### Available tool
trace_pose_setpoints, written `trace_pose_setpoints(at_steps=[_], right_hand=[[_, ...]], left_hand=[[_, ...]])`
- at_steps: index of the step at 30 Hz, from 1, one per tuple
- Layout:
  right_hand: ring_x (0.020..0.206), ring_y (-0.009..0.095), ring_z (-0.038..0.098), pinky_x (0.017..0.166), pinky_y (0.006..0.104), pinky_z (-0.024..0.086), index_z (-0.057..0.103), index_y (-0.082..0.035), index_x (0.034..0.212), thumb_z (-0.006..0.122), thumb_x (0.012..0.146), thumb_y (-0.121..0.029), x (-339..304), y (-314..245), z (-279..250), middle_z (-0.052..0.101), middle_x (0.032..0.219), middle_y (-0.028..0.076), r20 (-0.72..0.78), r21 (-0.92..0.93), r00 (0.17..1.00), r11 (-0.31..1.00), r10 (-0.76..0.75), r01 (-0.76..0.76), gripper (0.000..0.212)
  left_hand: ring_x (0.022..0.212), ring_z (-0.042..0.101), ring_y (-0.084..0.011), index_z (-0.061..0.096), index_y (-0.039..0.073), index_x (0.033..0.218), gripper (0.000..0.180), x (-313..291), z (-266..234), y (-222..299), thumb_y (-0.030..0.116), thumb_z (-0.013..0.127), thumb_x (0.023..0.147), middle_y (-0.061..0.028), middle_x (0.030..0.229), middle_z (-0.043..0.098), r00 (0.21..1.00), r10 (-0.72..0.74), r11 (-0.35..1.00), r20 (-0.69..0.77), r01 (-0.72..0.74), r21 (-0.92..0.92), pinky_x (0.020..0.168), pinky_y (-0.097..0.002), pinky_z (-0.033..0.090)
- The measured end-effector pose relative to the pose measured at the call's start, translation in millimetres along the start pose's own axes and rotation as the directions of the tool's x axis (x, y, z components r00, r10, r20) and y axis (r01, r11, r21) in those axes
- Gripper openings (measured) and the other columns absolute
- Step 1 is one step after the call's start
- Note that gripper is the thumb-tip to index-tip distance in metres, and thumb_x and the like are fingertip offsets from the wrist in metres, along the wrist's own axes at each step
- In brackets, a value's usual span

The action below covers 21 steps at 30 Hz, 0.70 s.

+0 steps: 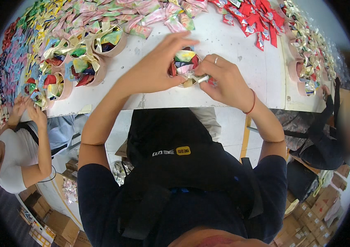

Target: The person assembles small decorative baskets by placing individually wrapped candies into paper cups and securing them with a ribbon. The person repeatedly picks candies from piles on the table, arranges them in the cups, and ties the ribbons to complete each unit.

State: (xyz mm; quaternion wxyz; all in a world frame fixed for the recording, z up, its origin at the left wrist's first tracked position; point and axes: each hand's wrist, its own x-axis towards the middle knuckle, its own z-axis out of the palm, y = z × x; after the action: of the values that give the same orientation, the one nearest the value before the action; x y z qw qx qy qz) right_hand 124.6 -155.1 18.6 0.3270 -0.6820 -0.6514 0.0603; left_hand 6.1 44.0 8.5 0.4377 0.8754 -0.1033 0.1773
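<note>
In front of me on the white table stands a small round box (182,85), filled with wrapped sweets (185,61) in red, yellow-green, pink and foil. My left hand (154,64) curves around its left side, thumb at the near rim and fingers stretched over the far side. On the right, my right hand (224,78), with a ring and a red wrist cord, pinches a small whitish crinkled piece (201,78) at the box's near right rim. The fingers partly cover it, so whether it is a ribbon end or a wrapped sweet is unclear.
Filled pink round boxes with gold ribbons (111,43) stand at left, and more (300,70) at right. Pink packets (154,16) and red packets (251,18) lie in heaps at the back. People work at both sides; cardboard boxes (61,224) stand on the floor.
</note>
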Motion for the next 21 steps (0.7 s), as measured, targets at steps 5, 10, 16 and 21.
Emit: trace_pose_setpoints(at_steps=[5,10,16,21], right_hand=[[0.086,0.031,0.062,0.073,0.0403,0.051,0.059,-0.008,0.095,0.073,0.072,-0.007,1,2,-1,0.062,0.095,0.011,-0.001,0.045,1.000,0.999,0.021,-0.021,0.027],[0.083,0.032,0.063,0.071,0.0399,0.050,0.058,-0.006,0.092,0.072,0.075,-0.009,11,10,-4,0.063,0.088,0.011,0.053,0.057,0.998,0.998,0.038,-0.041,0.022],[0.078,0.033,0.064,0.070,0.0408,0.050,0.060,-0.005,0.092,0.072,0.076,-0.010,10,8,-4,0.065,0.084,0.013,0.013,0.058,0.999,0.998,0.034,-0.035,0.021],[0.069,0.028,0.062,0.064,0.0349,0.051,0.066,-0.001,0.095,0.077,0.078,-0.009,24,15,-9,0.064,0.088,0.011,0.132,0.143,0.991,0.990,-0.021,0.002,0.021]], left_hand=[[0.091,0.062,-0.0271,0.065,0.008,0.098,0.028,-30,-9,37,0.010,0.077,0.073,-0.0059,0.094,0.061,0.996,-0.027,0.925,-0.083,0.056,0.375,0.073,-0.0372,0.051],[0.069,0.065,-0.0258,0.069,0.011,0.081,0.011,-18,20,46,0.021,0.072,0.079,-0.0035,0.079,0.063,0.962,-0.263,0.691,0.068,0.139,0.709,0.062,-0.0378,0.052],[0.075,0.066,-0.0234,0.065,0.008,0.077,0.012,-13,20,41,0.017,0.073,0.080,-0.0048,0.084,0.062,0.961,-0.250,0.839,0.115,0.156,0.520,0.064,-0.0357,0.052],[0.082,0.061,-0.0151,0.067,0.003,0.083,0.008,-30,14,24,0.006,0.074,0.080,-0.0053,0.090,0.056,0.954,-0.293,0.945,0.059,0.298,-0.137,0.070,-0.0295,0.051]])
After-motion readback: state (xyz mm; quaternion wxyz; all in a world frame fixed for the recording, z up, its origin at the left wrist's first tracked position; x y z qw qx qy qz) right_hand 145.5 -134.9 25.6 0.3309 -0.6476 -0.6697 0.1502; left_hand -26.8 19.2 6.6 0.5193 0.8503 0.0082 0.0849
